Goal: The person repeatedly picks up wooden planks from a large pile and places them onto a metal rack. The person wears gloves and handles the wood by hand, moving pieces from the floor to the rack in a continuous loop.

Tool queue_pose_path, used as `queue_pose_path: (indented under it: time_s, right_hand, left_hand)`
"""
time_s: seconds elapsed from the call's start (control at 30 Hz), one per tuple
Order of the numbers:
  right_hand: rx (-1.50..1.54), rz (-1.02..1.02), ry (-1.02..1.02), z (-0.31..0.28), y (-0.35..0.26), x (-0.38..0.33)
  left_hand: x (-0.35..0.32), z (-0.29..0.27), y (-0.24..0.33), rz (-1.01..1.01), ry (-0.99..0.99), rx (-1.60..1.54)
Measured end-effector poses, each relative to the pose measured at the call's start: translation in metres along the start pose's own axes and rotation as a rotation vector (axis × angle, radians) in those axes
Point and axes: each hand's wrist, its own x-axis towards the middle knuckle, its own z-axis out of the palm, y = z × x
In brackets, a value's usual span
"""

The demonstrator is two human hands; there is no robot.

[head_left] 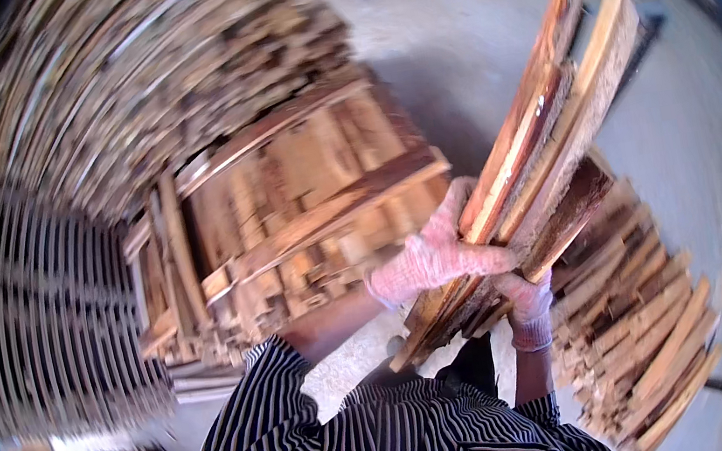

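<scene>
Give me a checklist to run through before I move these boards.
1. Left hand gloved and gripping the held boards: ok, the left hand is clasped on the held boards.
2. Right hand secure: cannot tell; the right hand is gloved and against the boards, its grip partly hidden.
3. Far ends even: not ok, they are staggered.
4. Held boards clear of the right-hand stack: cannot tell; they overlap the stack in this single view.
5. Footing: cannot tell, mostly hidden by boards and body.
</scene>
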Motion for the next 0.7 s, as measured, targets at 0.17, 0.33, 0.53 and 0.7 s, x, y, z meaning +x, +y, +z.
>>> queue_pose_path:
  time_s: [0.17,0.33,0.53,0.7]
  right_hand:
    - [0.143,-0.254,-0.323,0.125,-0.081,0.039]
    - [0.181,-0.416,-0.632,0.256,-0.139,0.091]
    - [0.046,-0.622,-0.764,0.352,-0.112,0.186]
    - [-0.199,-0.251,-0.852,0.398,0.073,0.217]
  left_hand:
    - [-0.059,-0.090,0.081,0.251,0.290,-0.107]
    - [-0.096,-0.185,0.138,0.524,0.460,-0.061]
    - [-0.075,-0.312,0.080,0.464,0.622,0.276]
    - [-0.075,-0.363,-0.050,0.017,0.330,0.036]
